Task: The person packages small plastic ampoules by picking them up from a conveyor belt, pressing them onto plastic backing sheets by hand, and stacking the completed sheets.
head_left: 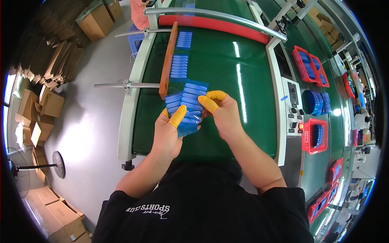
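Yellow finger cots cover some fingertips of both my hands. My left hand [168,131] grips a small stack of blue sheets [174,101] bearing rows of raised blue strips, thumb on top. With thumb and forefinger, my right hand [222,113] pinches the edge of an upper blue strip sheet [193,94], which is fanned apart from the others. Beyond my hands, two more blue strip sheets [179,67] lie in line on the green conveyor belt [219,69], beside a wooden guide bar [168,60]. The fingers beneath the stack are partly hidden.
A red roller [214,27] and a metal bar [214,13] span the belt's far end. At the right, a control box [292,107] adjoins the frame, with red baskets [314,150] of blue pieces past it. Cardboard boxes [52,210] and a fan [58,164] stand at left.
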`<state>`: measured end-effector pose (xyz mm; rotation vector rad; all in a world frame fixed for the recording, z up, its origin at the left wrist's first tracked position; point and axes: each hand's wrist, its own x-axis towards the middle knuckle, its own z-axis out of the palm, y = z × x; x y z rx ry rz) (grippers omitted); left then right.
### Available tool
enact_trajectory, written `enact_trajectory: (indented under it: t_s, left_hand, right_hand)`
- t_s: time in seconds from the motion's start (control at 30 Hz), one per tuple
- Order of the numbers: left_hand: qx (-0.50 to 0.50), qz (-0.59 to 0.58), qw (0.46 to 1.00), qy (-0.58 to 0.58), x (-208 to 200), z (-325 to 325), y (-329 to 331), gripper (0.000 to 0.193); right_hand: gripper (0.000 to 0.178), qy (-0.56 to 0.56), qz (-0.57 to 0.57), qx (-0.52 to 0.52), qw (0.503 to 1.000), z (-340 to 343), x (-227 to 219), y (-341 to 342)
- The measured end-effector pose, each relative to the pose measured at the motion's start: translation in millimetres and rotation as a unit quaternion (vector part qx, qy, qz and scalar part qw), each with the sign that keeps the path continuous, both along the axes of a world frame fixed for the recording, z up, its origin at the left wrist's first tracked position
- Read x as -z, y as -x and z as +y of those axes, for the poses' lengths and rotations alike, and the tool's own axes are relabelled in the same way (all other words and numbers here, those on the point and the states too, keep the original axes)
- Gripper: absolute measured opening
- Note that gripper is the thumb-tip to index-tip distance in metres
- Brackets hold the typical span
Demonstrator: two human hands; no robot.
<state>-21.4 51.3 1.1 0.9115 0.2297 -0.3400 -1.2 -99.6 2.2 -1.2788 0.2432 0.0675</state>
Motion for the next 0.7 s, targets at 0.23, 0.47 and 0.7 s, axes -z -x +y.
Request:
enact_trajectory:
  t_s: [0.23,0.47,0.7]
  left_hand:
    - [0.024,-0.002,0.999,0.038,2.7,7.0,-1.9,0.029]
    - [0.011,0.043,0.999,0.027,0.4,6.2,3.2,0.033]
    - [0.163,0.03,0.977,-0.135,6.7,2.8,10.3,0.03]
  right_hand:
    - [0.015,-0.013,0.031,-0.03,0.999,-7.7,-1.7,-16.9]
    - [0.015,-0.074,0.054,-0.041,0.995,-28.7,-0.7,-16.8]
    - [0.012,-0.11,0.072,0.039,0.991,-87.5,-6.4,-4.1]
